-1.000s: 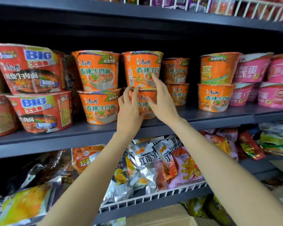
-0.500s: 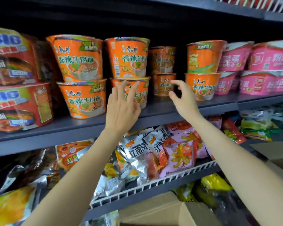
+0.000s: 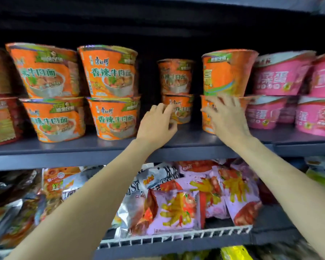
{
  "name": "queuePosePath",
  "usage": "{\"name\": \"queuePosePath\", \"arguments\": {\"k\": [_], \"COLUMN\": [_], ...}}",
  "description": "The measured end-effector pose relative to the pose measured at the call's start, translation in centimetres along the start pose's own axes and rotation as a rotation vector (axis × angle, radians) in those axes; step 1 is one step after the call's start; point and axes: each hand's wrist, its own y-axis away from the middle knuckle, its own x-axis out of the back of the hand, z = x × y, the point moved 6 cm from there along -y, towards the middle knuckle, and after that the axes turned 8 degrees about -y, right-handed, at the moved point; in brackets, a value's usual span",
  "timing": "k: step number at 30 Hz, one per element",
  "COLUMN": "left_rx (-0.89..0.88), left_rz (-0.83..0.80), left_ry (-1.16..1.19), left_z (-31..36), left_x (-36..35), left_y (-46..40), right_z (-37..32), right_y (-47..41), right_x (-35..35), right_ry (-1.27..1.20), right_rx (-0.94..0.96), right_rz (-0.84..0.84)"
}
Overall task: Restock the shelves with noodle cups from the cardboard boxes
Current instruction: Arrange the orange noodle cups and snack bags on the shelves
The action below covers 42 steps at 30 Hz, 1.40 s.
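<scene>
Noodle cups stand two high along the dark shelf: orange stacks from nine to twelve o'clock, pink cups at three. A smaller orange stack sits further back, at twelve. The left hand reaches toward that stack's lower cup, fingers loosely curled, holding nothing. The right hand, fingers spread wide, lies against the lower orange cup at one o'clock. Snack bags fill the wire-fronted shelf at six.

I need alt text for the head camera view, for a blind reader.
Two bare hands, left hand and right hand, reach toward stacked orange noodle cups on a dark shelf. Pink cups stand at right; snack bags lie below.
</scene>
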Motion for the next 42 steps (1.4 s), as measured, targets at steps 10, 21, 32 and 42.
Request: {"name": "queuePosePath", "arguments": {"k": [10,21,32,42], "left_rx": [0.086,0.218,0.24,0.123], "left_rz": [-0.123,-0.031,-0.044,0.099], "left_ry": [-0.26,-0.098,-0.051,-0.186], "left_z": [1.3,-1.6,-4.5,-3.5], "left_x": [-0.4,-1.6,-4.6,-3.6], "left_y": [-0.1,-4.2,-5.2,-5.0], "right_z": [-0.3,-0.1,-1.1,-1.3], "right_y": [-2.6,-6.3,-9.1,-14.0], "right_x": [-1.5,-10.2,-10.7,-7.1], "right_ry": [-0.534,-0.715,-0.63,-0.466], "right_rx": [-0.263,-0.814,-0.602,-0.261], "right_rz": [-0.167,-0.472,-0.248,0.004]}}
